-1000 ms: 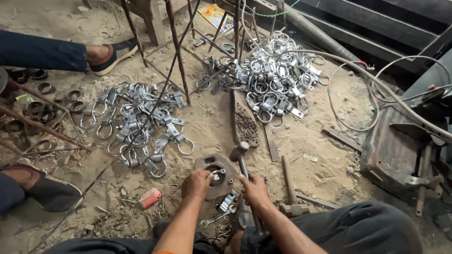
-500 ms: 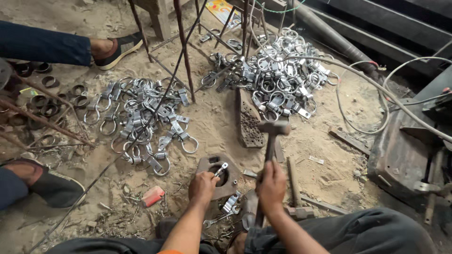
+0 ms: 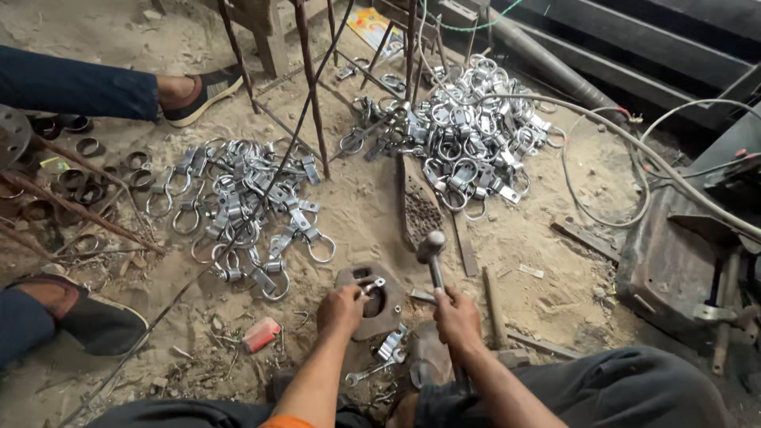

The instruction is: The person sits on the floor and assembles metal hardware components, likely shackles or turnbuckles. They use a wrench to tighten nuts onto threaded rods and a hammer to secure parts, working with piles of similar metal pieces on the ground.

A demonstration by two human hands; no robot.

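- The left hand [image 3: 341,307] pinches a small metal clamp [image 3: 372,286] on a rusty steel block [image 3: 379,303] lying on the sandy floor [image 3: 539,246].
- The right hand [image 3: 457,315] is closed round a hammer [image 3: 435,261]; the handle runs near to far, its head pointing away, just right of the block.
- A flat red packet [image 3: 261,334] lies near left of the block.
- Farther off lie two heaps of shiny ring clamps, one left [image 3: 246,208], one far right [image 3: 468,135].
- A yellow printed sheet [image 3: 372,25] lies at the far edge.

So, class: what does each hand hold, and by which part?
Right hand: hammer, by its handle's lower end. Left hand: small metal clamp on the block, by its end.
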